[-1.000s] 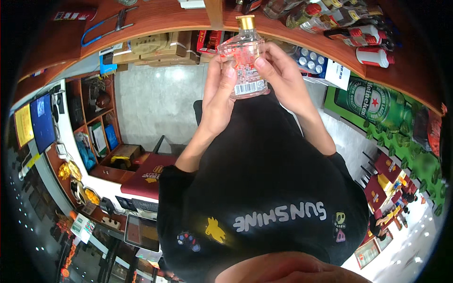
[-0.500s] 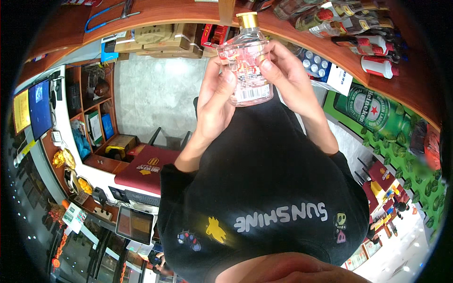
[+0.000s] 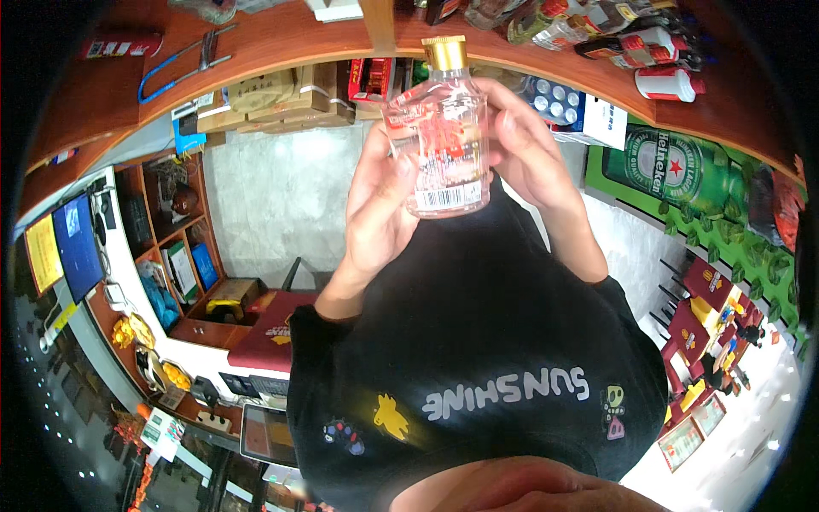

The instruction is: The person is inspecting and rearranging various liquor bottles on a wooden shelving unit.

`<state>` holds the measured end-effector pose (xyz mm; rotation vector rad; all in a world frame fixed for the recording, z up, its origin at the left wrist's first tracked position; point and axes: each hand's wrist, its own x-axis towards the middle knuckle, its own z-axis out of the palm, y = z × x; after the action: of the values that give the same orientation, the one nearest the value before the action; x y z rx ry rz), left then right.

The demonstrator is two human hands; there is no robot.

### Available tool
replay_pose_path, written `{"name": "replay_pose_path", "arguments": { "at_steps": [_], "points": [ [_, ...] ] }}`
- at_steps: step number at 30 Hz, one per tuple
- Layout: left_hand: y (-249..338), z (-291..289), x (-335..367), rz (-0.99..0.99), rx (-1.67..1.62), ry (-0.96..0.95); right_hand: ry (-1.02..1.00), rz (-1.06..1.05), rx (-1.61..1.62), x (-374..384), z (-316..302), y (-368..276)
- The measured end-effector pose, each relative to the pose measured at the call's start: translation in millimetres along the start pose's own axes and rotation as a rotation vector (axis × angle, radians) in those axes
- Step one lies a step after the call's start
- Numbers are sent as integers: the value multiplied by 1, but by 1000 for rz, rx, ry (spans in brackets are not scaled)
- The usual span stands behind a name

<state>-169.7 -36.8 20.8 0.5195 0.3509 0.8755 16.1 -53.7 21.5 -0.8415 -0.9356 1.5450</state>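
Gripping with the left hand [image 3: 375, 200] one clear bottle [image 3: 450, 158], one gold cap [image 3: 444, 53] uppermost. Holding the right hand [image 3: 536, 152] partly open beside it, thumb off the glass, finger contact behind impossible to tell. Held before the near edge of one wooden shelf [image 3: 286, 32]. Near that edge, leftward: one blue-framed saw [image 3: 207, 51]; rightward: one red-and-white container [image 3: 665, 84], several bottles [image 3: 559, 34] overlapping beyond counting.
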Motion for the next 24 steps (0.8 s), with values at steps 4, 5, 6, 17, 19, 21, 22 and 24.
{"name": "replay_pose_path", "arguments": {
  "at_steps": [4,5,6,17,19,21,22,24],
  "points": [
    [-5,14,3,-78,-20,-91,-24,-54,196,-12,-22,2],
    [-6,17,4,-118,-30,-115,-81,-26,261,-14,-26,2],
    [-9,21,5,-120,-23,-122,-138,2,327,-17,-30,0],
    [-61,58,1,-435,-392,131,-503,-200,525,-29,-47,-5],
    [-71,49,0,-398,-418,-24,-474,-197,496,-35,-47,-8],
    [-75,58,0,-357,-448,-181,-359,-138,376,-47,-49,-11],
    [-74,67,-2,-382,-301,-144,-237,-75,247,-50,-51,-11],
    [-77,71,-9,-403,-155,-90,-218,-94,337,-55,-47,-11]
  ]
}}
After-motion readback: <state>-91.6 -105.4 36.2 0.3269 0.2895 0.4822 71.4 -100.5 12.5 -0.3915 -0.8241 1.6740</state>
